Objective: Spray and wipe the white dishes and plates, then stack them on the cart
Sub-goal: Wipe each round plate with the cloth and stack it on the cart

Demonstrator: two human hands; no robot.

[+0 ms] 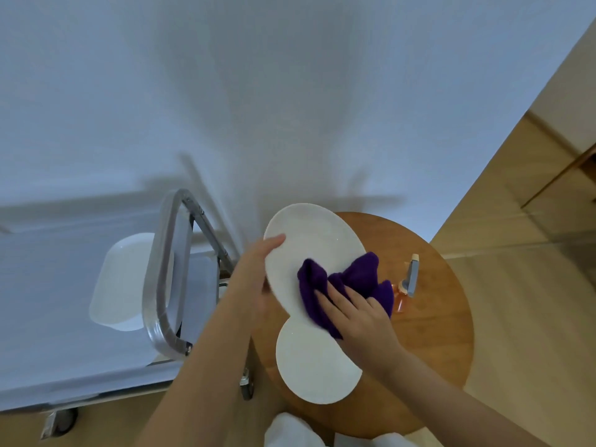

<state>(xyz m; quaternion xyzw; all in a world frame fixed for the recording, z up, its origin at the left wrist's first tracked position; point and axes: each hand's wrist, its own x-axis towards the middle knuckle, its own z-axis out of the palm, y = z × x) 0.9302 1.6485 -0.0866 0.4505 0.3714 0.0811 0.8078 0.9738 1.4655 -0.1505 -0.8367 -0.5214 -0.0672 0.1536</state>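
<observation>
Pressing flat, the right hand (361,314) spreads straight fingers (325,301) over a bunched purple cloth (342,285) against the face of a tilted oval white plate (309,246). The left hand (254,272) supports that plate by its rim at nine o'clock, thumb over the front face near the top; its other fingers are hidden behind the plate, so how tightly they curl cannot be told. The plate is lifted off the surface and leans over the ten o'clock part of a round wooden tabletop (435,343).

Below it, at six o'clock on the tabletop, lies a round white plate (316,366), not yet picked up. At three o'clock stands an orange spray bottle (408,285), just beside the trailing cloth. To the left waits the cart (164,272), with a white rectangular dish (122,282) already on its covered top.

Risk, as I judge it: wiping pressure from the right hand pushes against a one-handed edge hold, so a wet rim could slip and the plate drop onto the round one beneath, chipping both. A wide sweep of the cloth might also knock the bottle over.

Count: three white dishes, one cloth, one bottle, one cart, one tabletop.
</observation>
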